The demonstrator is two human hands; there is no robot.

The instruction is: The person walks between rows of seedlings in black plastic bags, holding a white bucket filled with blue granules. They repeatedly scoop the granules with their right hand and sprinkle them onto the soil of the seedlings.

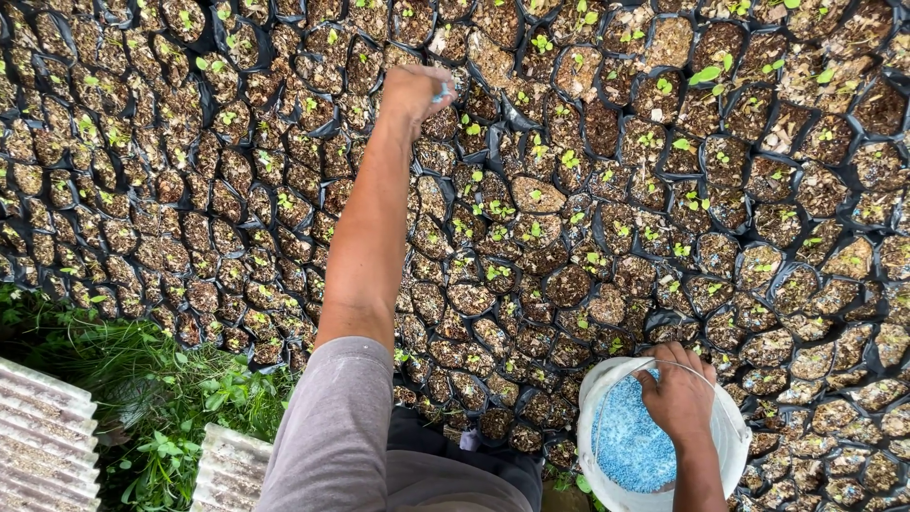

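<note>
Over the seedling bags (531, 199), left hand (414, 90) pinches blue granules (444, 92).

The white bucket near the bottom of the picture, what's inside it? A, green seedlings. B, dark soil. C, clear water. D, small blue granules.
D: the white bucket holds a heap of small blue granules, and the right hand reaches into it, while the left hand stretches out over the black nursery bags of soil and seedlings.
</note>
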